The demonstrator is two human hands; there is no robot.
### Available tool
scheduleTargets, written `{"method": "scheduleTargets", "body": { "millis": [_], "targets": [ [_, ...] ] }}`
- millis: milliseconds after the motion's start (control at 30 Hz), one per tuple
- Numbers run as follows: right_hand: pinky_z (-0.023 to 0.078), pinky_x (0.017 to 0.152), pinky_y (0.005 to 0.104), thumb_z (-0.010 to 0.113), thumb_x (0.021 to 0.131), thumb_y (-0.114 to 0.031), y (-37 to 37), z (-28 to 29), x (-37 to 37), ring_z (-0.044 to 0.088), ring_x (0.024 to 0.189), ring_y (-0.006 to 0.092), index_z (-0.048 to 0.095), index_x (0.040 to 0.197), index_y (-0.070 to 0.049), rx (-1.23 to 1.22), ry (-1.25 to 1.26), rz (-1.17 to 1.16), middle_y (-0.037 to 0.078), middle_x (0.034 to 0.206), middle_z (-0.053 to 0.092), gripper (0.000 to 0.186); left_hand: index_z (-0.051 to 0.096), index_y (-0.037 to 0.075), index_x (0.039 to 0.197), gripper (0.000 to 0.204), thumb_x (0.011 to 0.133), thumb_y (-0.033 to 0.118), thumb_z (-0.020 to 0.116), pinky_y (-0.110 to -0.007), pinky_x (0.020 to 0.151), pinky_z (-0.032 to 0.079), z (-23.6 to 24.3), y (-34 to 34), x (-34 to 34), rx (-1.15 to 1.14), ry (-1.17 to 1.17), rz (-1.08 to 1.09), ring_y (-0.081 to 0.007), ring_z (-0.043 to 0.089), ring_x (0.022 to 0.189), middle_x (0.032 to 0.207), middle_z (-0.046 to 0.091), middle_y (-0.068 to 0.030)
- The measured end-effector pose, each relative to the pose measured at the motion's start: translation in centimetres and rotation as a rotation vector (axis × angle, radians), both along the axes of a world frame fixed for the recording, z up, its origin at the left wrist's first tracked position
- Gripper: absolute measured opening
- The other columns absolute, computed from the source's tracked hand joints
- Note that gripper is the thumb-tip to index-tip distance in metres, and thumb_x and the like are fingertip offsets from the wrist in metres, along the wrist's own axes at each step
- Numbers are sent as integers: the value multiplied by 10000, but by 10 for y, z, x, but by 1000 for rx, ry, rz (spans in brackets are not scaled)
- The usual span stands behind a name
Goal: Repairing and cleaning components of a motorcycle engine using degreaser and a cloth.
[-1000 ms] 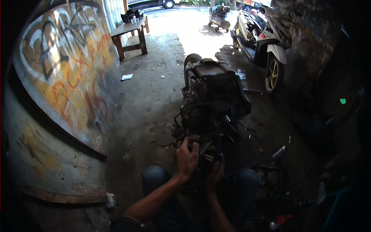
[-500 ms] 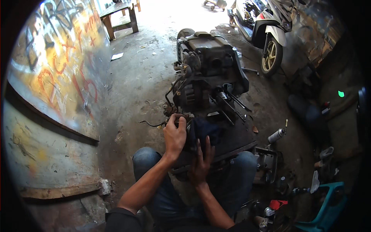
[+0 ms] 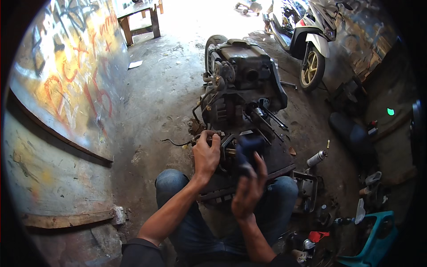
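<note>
My left hand (image 3: 206, 156) is closed on a dark metal engine part (image 3: 228, 153) at the near end of a dismantled scooter engine (image 3: 249, 60). Part of that piece is hidden behind the fingers. In my right hand (image 3: 247, 192) is a bunched dark blue cloth (image 3: 250, 148), smeared by motion, held just right of the metal part. A thin dark hose (image 3: 175, 143) sticks out to the left of my left hand. Beyond the cloth, several long studs (image 3: 269, 116) jut from the engine around a shiny piston-like piece (image 3: 256, 110).
A low dark board (image 3: 278, 162) lies under the work, between my knees. To the right stand a spray can (image 3: 316, 158), a metal pan (image 3: 307, 191) and a teal plastic stool (image 3: 376, 236). A white scooter (image 3: 311, 40) is parked at the far right, a wooden table (image 3: 138, 13) far left.
My right hand and the blue cloth have moved right and lifted off the metal part, which now shows. My left hand stays in nearly the same place, slightly to the right.
</note>
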State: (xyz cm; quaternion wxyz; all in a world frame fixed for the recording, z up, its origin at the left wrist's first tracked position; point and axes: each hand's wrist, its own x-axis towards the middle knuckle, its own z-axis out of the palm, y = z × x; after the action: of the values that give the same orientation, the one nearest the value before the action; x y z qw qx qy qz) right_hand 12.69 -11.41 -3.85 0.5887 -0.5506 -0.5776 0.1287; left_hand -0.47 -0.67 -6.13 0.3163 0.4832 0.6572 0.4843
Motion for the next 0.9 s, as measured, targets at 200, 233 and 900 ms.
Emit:
{"method": "scheduleTargets", "body": {
  "millis": [200, 233, 900],
  "targets": [
    [92, 1318, 583, 481, 1095, -177, -16, -56, -11, 197, 1627, 397, 558, 1537, -65, -213, -472, 158, 45, 1694, 422, 462, 681, -32, 1113, 353, 1049, 309, 616, -476, 830, 556, -6, -2, -1, 108, -80, 1, -407, 747, 891, 940, 748, -256],
    [119, 1307, 594, 475, 1100, -177, -29, -53, -10, 267, 1593, 405, 579, 1510, -51, -250, -490, 142, 93, 1646, 475, 441, 687, -31, 1131, 340, 1060, 292, 611, -434, 857, 556, 0, -5, -1, 59, -91, -20, -333, 744, 931, 981, 762, -220],
    [335, 1234, 510, 527, 1088, -124, -47, -63, -2, 545, 1392, 410, 646, 1304, 44, -182, -245, -13, 203, 1363, 654, 298, 648, 3, 1226, 409, 1024, 356, 694, -332, 920, 515, 0, 1, -9, -93, -260, -171, -203, 655, 1034, 1120, 699, -105]
  ]
}}
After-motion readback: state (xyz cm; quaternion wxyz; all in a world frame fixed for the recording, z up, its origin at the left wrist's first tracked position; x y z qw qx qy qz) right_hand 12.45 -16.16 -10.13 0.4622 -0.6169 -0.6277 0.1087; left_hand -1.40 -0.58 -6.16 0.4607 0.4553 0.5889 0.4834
